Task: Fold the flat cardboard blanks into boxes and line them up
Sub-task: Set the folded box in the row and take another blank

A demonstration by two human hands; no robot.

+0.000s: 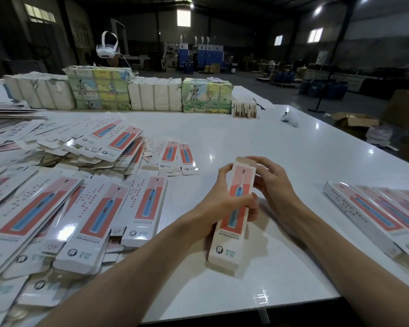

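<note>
Holding the half-formed box (234, 210) mid-frame, left hand (219, 205) wrapped round its middle and right hand (273, 185) pinching its top end, we'd tuck the open flap (242, 160) in squarely (no forcing it).

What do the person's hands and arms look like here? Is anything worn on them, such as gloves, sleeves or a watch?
Nothing worn shows. The left hand and right hand have no gloves and no visible rings. The left forearm and right forearm show no sleeve, watch or bracelet up to the picture's edge.
</note>
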